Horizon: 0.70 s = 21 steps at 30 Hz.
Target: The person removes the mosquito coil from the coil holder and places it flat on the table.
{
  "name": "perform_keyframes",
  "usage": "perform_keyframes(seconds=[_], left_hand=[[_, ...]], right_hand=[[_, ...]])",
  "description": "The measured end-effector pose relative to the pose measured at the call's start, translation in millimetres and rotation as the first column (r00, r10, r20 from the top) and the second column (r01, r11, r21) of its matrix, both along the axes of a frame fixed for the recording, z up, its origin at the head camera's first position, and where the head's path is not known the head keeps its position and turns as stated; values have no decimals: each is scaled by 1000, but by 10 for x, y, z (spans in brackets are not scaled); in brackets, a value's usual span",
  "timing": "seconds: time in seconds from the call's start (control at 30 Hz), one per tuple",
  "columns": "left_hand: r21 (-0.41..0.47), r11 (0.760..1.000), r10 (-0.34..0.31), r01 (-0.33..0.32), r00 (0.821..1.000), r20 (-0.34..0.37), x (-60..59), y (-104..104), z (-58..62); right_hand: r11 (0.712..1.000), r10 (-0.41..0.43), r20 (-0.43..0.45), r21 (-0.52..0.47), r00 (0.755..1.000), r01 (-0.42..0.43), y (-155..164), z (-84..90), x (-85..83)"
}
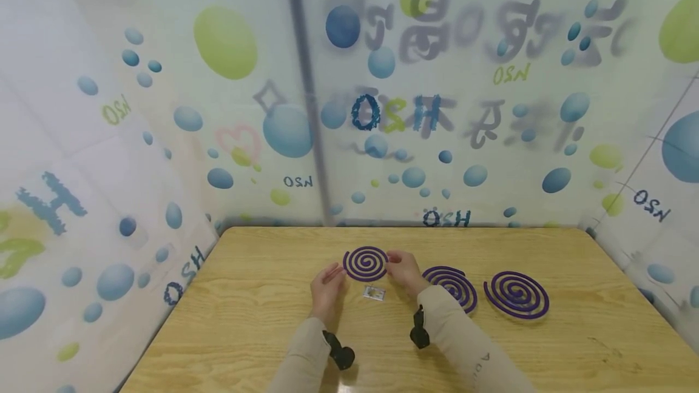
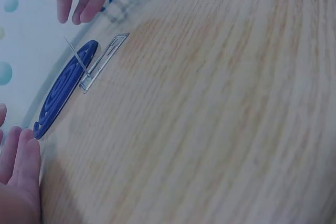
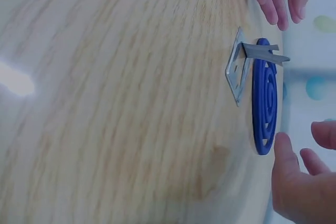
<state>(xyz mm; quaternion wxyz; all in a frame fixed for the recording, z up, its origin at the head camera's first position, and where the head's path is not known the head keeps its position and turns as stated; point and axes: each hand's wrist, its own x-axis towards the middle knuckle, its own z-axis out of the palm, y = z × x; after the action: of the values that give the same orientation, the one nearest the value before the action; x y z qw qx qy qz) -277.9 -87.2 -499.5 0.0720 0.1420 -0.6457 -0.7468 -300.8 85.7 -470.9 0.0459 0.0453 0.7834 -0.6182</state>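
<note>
The purple mosquito coil [image 1: 365, 263] lies flat between both hands: right hand [image 1: 404, 272] touching its edge, left hand [image 1: 326, 287] loose beside. Lifting it onto the metal stand [image 1: 374, 293] looks next, needing a gentle grip.

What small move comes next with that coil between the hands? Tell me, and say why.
Probably pinch the purple coil at both edges and lift it: it lies flat, the left hand and right hand flank it, and the metal stand waits beside it.
</note>
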Motion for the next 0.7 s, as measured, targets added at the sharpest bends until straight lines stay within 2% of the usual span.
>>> perform_keyframes(seconds=[0.17, 0.3, 0.57, 0.7], left_hand=[[8, 1000, -16, 16, 1000, -17, 29, -14, 47], [-6, 998, -58, 58, 998, -23, 50, -4, 102], [-12, 993, -120, 119, 991, -54, 85, 56, 224], [-92, 984, -160, 151, 981, -111, 101, 127, 254]], right_hand=[[997, 35, 32, -63, 999, -33, 17, 106, 77], [993, 49, 30, -110, 998, -45, 32, 158, 134], [980, 88, -39, -176, 995, -94, 90, 174, 201], [977, 110, -76, -173, 991, -122, 162, 187, 253]])
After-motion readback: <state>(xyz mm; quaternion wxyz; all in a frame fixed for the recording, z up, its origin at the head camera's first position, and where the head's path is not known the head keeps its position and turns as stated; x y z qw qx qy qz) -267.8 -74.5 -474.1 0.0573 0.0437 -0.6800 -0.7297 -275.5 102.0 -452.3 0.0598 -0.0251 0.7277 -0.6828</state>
